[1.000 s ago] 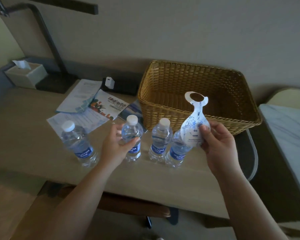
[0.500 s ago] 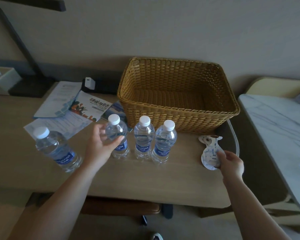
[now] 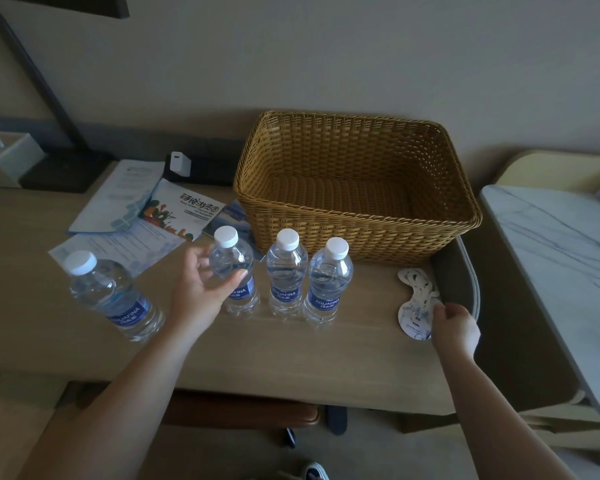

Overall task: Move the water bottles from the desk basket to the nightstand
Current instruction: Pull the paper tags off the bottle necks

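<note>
Several clear water bottles with white caps and blue labels stand upright on the wooden desk (image 3: 291, 362), in front of the wicker basket (image 3: 357, 223), which has nothing in it. My left hand (image 3: 201, 292) is curled around the second bottle from the left (image 3: 231, 261). Two more bottles (image 3: 286, 271) (image 3: 329, 278) stand close to its right, and one bottle (image 3: 101, 296) stands apart at the left. My right hand (image 3: 456, 329) rests its fingertips on a white bottle-shaped paper tag (image 3: 414, 306) lying flat near the desk's right edge. The marble-topped nightstand (image 3: 551, 244) is at the far right.
Brochures and papers (image 3: 146, 206) lie on the desk left of the basket. A white charger (image 3: 180, 164), a dark lamp base (image 3: 63, 171) and a tissue box (image 3: 4, 157) sit at the back left. A chair seat (image 3: 243, 410) is under the desk's front edge.
My right hand brought the paper tag down from in front of the basket and laid it on the desk at the right. My left hand stayed on the same bottle.
</note>
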